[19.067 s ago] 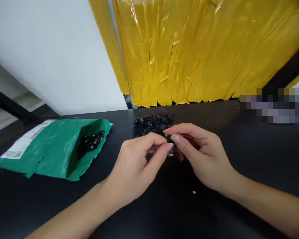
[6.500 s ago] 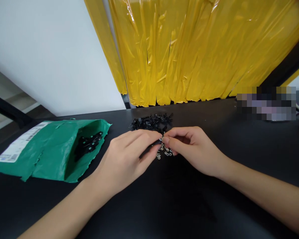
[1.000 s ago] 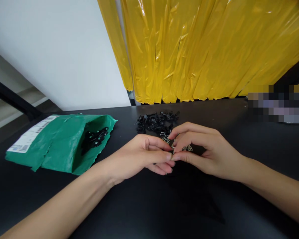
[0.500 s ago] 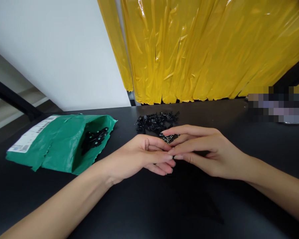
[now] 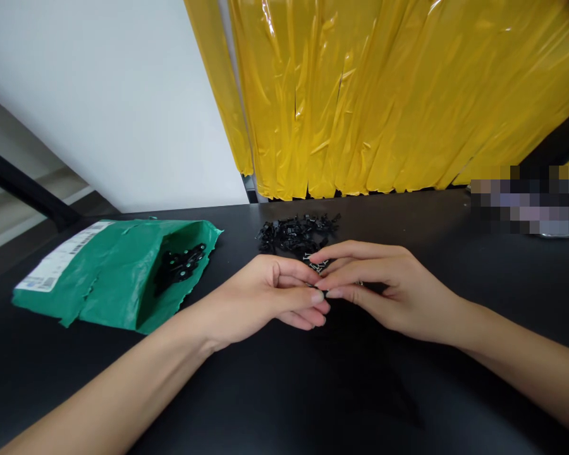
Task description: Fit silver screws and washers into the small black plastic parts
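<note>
My left hand (image 5: pixel 260 300) and my right hand (image 5: pixel 384 287) meet fingertip to fingertip low over a black table (image 5: pixel 284 392). The left thumb and forefinger pinch something small and dark; the fingers hide most of it. The right fingertips touch that same spot. Just behind the fingers lie a few small silver screws (image 5: pixel 317 264), partly covered by my right hand. Further back sits a heap of small black parts (image 5: pixel 296 230).
A torn-open green mailing bag (image 5: pixel 109 272) with a white label lies at the left, with black parts (image 5: pixel 177 265) showing in its mouth. Yellow plastic sheeting (image 5: pixel 384 95) hangs behind the table's far edge. A blurred patch sits at the far right.
Both hands have stayed together over the same spot. My right hand's fingers have flattened and lowered, hiding more of the silver screws. The bag and the black heap are where they were.
</note>
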Tool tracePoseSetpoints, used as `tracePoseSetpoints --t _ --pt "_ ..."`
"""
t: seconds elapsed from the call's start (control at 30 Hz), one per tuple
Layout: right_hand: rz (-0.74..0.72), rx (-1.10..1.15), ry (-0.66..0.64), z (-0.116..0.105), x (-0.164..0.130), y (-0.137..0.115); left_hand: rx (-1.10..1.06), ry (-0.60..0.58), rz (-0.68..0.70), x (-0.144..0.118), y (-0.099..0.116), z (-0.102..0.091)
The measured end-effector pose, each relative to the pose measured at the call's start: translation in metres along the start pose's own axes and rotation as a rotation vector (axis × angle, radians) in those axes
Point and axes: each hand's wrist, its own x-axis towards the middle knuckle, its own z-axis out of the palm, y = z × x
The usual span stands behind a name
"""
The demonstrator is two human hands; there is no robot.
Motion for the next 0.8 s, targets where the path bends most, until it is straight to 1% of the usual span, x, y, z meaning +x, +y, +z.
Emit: tracePoseSetpoints --t 0.17,0.27,0.33,0.4,0.47,0.6,0.7,0.8 --pt "0.046 0.041 0.088 0.002 0.003 -0.003 -0.017 0.055 0.009 -0.002 -0.001 0.003" --pt "0.106 0.117 0.167 0.004 0.003 -0.003 -0.068 0.053 0.043 -0.003 -0.001 0.003" --pt "0.148 0.221 0.186 0.005 0.003 -0.004 -0.143 0.02 0.08 -0.002 -0.002 0.002" --pt "0.174 0.334 0.164 0.005 0.003 -0.005 -0.221 -0.024 0.113 -0.001 -0.004 0.001" --pt "0.193 0.423 0.13 0.006 0.004 -0.007 -0.275 -0.089 0.119 0.0 -0.006 0.0" --pt "0.218 0.548 0.111 0.006 0.005 -0.009 -0.367 -0.208 0.106 0.002 -0.01 0.0" --pt "0.212 0.63 0.12 0.007 0.006 -0.008 -0.391 -0.243 0.105 0.002 -0.012 0.002" --pt "0.208 0.697 0.169 0.009 0.006 -0.008 -0.334 -0.237 0.11 0.001 -0.011 0.006"
